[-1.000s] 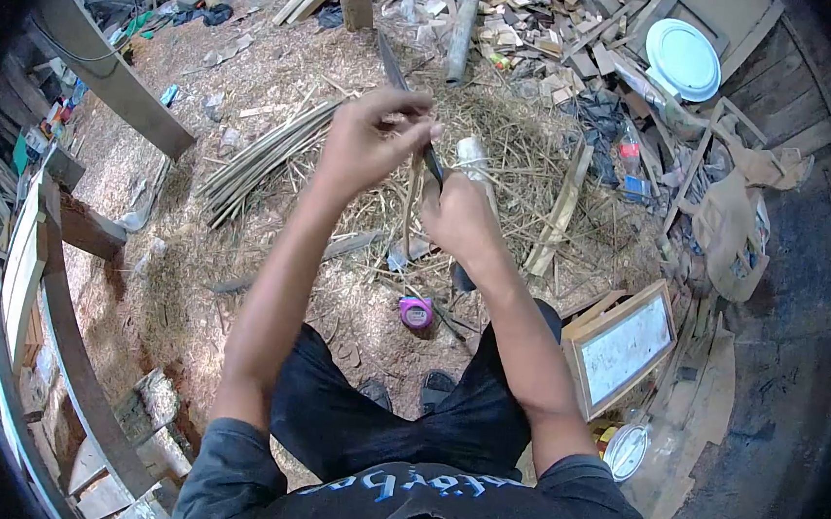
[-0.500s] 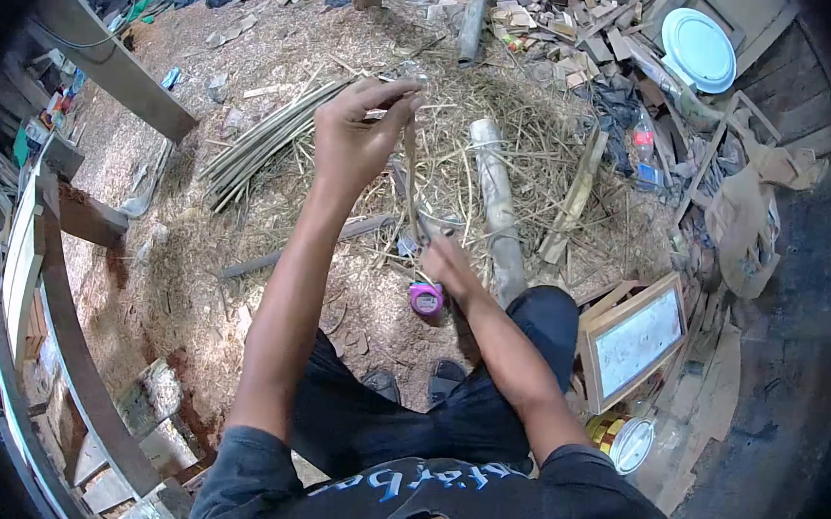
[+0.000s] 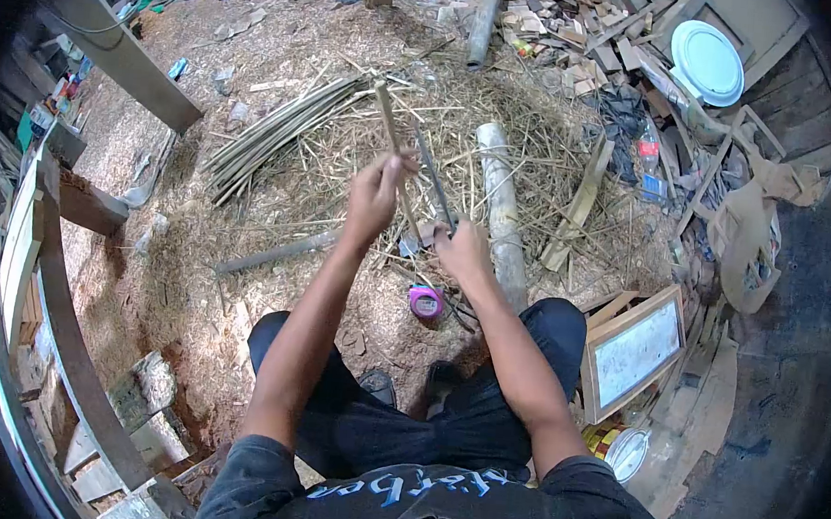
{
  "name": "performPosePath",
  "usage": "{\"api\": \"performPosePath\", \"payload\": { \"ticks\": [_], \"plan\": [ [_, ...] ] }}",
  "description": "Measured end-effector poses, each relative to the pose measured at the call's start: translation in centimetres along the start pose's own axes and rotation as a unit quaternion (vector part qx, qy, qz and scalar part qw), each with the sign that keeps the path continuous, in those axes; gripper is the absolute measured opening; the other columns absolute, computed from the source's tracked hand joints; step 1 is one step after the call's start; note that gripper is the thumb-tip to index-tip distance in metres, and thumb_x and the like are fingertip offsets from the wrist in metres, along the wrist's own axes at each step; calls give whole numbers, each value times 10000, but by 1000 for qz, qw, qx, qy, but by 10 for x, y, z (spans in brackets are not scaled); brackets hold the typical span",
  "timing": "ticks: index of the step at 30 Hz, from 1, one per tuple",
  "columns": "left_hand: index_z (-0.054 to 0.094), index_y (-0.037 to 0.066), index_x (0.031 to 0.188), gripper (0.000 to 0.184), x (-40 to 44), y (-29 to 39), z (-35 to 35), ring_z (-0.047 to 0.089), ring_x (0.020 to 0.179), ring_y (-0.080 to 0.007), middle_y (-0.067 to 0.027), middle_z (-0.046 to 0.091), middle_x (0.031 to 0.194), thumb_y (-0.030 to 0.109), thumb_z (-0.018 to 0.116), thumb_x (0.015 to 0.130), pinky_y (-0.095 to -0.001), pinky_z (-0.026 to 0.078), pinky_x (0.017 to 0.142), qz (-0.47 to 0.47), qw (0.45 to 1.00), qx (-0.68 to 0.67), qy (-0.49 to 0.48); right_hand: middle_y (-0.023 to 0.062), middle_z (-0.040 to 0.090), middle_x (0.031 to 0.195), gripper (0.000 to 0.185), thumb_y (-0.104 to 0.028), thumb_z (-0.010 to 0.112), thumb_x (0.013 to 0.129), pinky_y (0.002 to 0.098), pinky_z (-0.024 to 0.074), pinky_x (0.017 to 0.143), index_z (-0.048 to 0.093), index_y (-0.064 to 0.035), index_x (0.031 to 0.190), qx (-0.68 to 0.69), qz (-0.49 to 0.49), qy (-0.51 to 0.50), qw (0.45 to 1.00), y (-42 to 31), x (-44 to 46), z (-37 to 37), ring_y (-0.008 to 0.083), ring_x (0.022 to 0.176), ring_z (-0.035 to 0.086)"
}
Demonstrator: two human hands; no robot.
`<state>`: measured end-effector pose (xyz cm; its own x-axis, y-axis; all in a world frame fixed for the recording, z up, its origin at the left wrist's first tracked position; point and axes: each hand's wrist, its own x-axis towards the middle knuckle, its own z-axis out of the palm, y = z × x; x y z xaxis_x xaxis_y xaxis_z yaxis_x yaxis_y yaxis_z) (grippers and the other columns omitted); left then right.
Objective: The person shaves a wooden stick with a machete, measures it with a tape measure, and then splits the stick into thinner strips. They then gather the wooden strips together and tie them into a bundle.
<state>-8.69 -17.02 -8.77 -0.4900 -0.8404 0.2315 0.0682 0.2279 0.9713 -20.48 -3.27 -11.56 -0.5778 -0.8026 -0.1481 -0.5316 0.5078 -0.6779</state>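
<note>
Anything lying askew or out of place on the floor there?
Two things: the pink tape measure lies loose in the wood shavings in front of the feet, where it could get stepped on, and the framed panel sits tilted beside the right knee.

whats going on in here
Someone sits over a floor covered in shavings and thin strips. Their left hand has a grip on a slim wooden strip held at a slant, while the right hand holds a long dark blade close beside it. A pink tape measure lies on the ground by their feet, with a bundle of strips beyond and a pale pole to the right.
</note>
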Motion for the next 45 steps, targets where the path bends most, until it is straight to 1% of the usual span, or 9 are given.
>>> {"api": "performPosePath", "payload": {
  "ticks": [6,12,21,25,30,33,37,41,45],
  "plan": [
    [626,15,1115,340,-5,26,-4,441,620,-54,35,454,690,248,380,1081,-216,388,555,35,993,-110,25,186,686,697,465,-412,664,871,403,507,650,690,46,791,52,138,-49,988,-17,7,-59,289,702,698],
    [476,17,1336,338,-15,69,-14,380,575,-48,24,417,727,205,374,1074,-199,331,501,-19,957,-286,35,110,639,627,504,-451,623,918,343,450,503,658,17,736,22,-131,135,982,-51,15,-96,195,495,589],
    [451,63,1400,373,-52,95,-12,374,474,-59,1,491,762,194,422,1053,-184,267,370,-207,907,-366,3,154,606,573,267,-290,649,803,427,465,536,642,-35,722,-4,-250,134,959,-82,1,-100,318,535,618],
    [502,61,1097,133,-69,95,-5,415,496,-97,-25,520,778,167,463,1026,-213,288,390,-258,887,-383,-8,194,636,640,227,-259,667,753,479,518,600,609,-43,713,-106,-354,115,922,-89,-9,-77,386,613,651],
    [519,35,1154,173,-89,100,-18,379,493,-52,4,490,774,123,472,1013,-195,272,370,-257,923,-284,-38,175,658,677,208,-258,658,744,481,536,623,611,-58,713,-160,-400,78,899,-84,-9,-66,373,656,673],
    [512,44,1261,261,-99,90,-28,365,496,-39,21,476,762,141,468,1022,-192,270,375,-239,923,-290,-82,134,659,658,197,-268,664,763,422,532,577,638,-74,739,-179,-258,-21,949,-82,2,-73,296,619,671],
    [390,77,1476,466,-114,100,-29,344,499,-30,45,451,742,178,476,1030,-183,273,395,-249,912,-308,-111,101,645,633,178,-269,661,788,366,514,564,679,-92,797,-173,-186,59,966,-70,14,-98,222,585,641],
    [387,90,1486,477,-105,77,-37,347,498,-27,52,442,729,192,489,1031,-182,260,402,-318,917,-220,-93,139,647,647,219,-298,672,810,431,550,661,679,-80,794,-220,-348,-17,911,-76,-12,-69,312,658,686],
    [549,58,1076,158,-109,107,-32,340,499,-19,50,441,711,203,511,1025,-177,254,407,-267,922,-266,-92,157,652,638,179,-249,670,693,454,546,638,645,-72,704,-144,-198,86,966,-68,17,-97,325,635,682]
  ]
}}
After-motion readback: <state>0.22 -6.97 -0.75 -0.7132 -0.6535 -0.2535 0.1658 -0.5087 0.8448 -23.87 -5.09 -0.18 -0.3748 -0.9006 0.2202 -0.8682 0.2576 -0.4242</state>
